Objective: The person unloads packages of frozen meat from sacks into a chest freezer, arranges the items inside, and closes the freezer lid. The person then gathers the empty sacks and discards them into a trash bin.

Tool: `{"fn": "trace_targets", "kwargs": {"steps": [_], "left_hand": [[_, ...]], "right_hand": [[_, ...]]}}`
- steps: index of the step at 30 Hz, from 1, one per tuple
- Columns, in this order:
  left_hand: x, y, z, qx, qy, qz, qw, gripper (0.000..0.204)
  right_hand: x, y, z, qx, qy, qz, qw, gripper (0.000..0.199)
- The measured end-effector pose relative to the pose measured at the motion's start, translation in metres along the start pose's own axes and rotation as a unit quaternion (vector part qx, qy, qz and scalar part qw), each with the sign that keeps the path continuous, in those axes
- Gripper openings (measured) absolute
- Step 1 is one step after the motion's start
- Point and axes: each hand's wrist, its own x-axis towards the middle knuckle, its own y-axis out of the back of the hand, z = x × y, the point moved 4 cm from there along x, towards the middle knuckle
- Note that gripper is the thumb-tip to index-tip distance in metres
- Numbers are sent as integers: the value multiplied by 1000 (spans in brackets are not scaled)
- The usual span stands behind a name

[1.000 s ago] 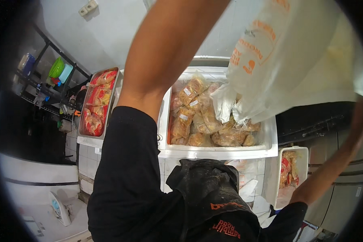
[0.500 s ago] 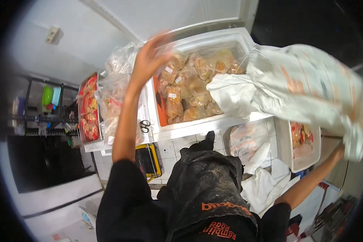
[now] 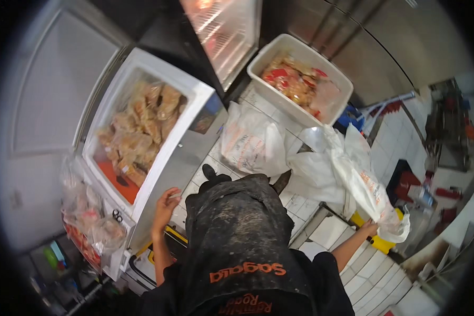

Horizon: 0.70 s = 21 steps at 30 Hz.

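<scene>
My right hand is closed round one end of a white plastic sack with orange print. The sack hangs limp and crumpled, its far end beside the white tub. My left hand holds nothing, fingers apart and slightly bent, just outside the near side of the chest freezer. Inside the freezer lie several clear bags of brownish food, with an orange-red sheet at the near end. Another white sack rests on the tiled floor ahead of my feet.
The white tub holds red and yellowish packs. Beyond the freezer stands a lit glass-door cabinet. Clear bags and black-handled scissors lie left of the freezer. A tiled step and a yellow object are at right.
My view has turned right. The white sack has come off the freezer and now hangs at my right. My left hand has dropped from above the freezer to beside it.
</scene>
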Motion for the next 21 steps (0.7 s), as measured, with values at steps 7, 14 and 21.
{"fn": "trace_targets", "kwargs": {"steps": [7,14,21], "left_hand": [[-16,-16,1,91,76,33,992,35],[-84,11,-70,150,227,28,962,30],[28,-9,-63,126,205,45,969,26]], "right_hand": [[72,37,61,-64,-101,-50,992,59],[13,108,221,-250,-418,-99,868,80],[-143,59,261,-392,-372,-145,829,73]]}}
